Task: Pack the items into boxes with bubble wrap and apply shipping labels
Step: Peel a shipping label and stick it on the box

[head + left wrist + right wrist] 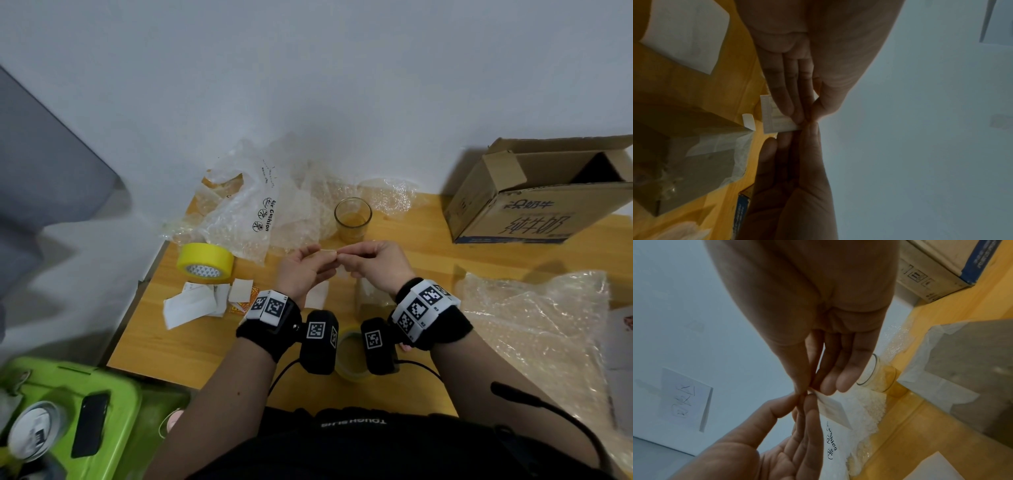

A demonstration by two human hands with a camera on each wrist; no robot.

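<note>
Both hands, left hand point(303, 270) and right hand point(378, 265), pinch what looks like a label point(777, 120).

On the bench point(428, 240): tape roll point(205, 262) at left, glass point(352, 219) centre (bubble wrap point(246, 212) behind it), cardboard box point(534, 198) far right.

Label point(777, 120): small white paper rectangle, printed, held edge-on above worktop point(191, 342), pinched at one corner between fingers point(789, 104).

Left hand point(797, 56) and right hand point(789, 186) met fingertip to fingertip, both pinching a small white label point(774, 120); white paper sheet point(686, 32) and brown box point(694, 165) lay beside them on yellow table point(711, 91)
</note>
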